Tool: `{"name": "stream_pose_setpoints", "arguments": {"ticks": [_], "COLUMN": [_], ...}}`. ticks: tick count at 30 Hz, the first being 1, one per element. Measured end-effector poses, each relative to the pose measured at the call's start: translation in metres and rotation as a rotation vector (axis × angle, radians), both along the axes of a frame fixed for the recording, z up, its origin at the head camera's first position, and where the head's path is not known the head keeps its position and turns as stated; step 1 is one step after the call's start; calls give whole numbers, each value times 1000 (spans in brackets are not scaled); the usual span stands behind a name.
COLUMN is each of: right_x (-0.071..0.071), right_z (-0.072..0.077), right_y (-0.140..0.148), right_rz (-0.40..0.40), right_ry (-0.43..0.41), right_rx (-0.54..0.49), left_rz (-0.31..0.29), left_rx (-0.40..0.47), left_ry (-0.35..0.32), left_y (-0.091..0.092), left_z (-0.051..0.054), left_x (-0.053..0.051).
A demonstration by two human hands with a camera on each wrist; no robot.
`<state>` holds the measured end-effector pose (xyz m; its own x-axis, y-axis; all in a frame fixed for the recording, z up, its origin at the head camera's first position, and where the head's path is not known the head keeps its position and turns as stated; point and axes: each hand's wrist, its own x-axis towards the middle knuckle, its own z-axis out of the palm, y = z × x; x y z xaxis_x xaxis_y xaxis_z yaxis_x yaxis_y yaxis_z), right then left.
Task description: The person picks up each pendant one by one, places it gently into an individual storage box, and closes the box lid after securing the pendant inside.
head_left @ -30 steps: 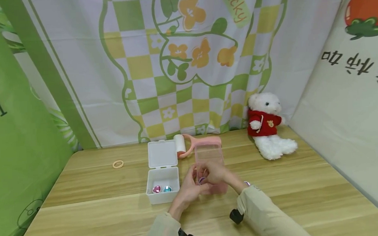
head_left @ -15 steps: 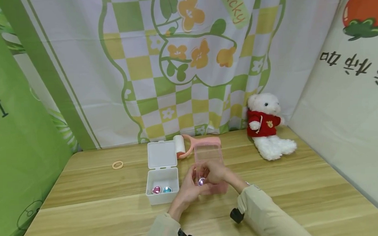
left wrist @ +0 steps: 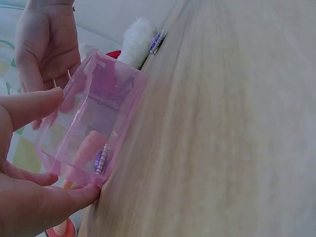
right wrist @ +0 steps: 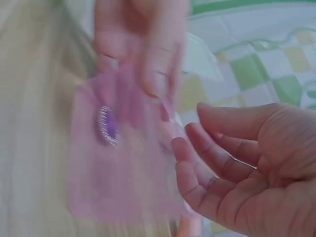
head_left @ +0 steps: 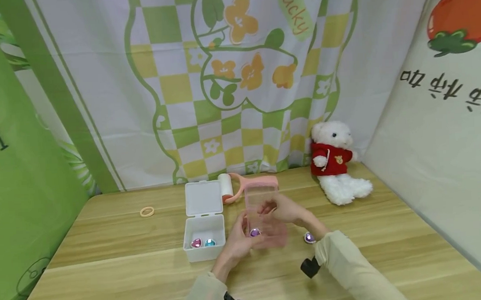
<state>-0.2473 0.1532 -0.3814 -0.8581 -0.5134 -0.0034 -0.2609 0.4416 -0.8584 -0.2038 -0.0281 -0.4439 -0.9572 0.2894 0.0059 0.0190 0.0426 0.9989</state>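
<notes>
My left hand (head_left: 238, 241) grips the left side of a clear pink box (head_left: 275, 242), thumb and fingers on its walls. Its see-through lid (head_left: 261, 195) stands raised at the back. Inside, near the left wall, lies a purple gem (left wrist: 101, 160) with a pale beaded rim. Over the box hovers my right hand (head_left: 283, 209), fingers loosely bent and holding nothing; the right wrist view shows this hand (right wrist: 247, 163) beside the box. A second purple gem (head_left: 309, 238) rests on the table to the right, close to the right wrist.
Left of the pink box, an open white box (head_left: 205, 251) holds a pink gem (head_left: 196, 243) and a blue gem (head_left: 210, 242). Behind stands a pink-handled roller (head_left: 225, 187). A tan ring (head_left: 147, 212) lies at left; a white plush bear (head_left: 337, 163) sits back right.
The purple gem between my hands now lies in the pink box. My right hand has drawn back rightward and up, uncovering the second gem on the table. My left hand stays on the box.
</notes>
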Motion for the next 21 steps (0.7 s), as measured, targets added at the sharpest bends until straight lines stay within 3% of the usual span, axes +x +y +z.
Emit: {"name": "stream_pose_setpoints", "arguments": {"ticks": [6,16,21], "right_x": [2,19,25], "right_z": [3,-15,-23], "right_y": [27,69,83], "right_rz": [-184,-321,-360], "right_ry": [-149,-164,-168], "right_rx": [-179,-299,-280], "left_rz": [4,15,7], "left_rx": [-4,8,13], "left_ry": [-2,0,-1], "left_y": [2,2,2], "left_z": [0,-1,-2], "left_x": [-1,0,-1]}}
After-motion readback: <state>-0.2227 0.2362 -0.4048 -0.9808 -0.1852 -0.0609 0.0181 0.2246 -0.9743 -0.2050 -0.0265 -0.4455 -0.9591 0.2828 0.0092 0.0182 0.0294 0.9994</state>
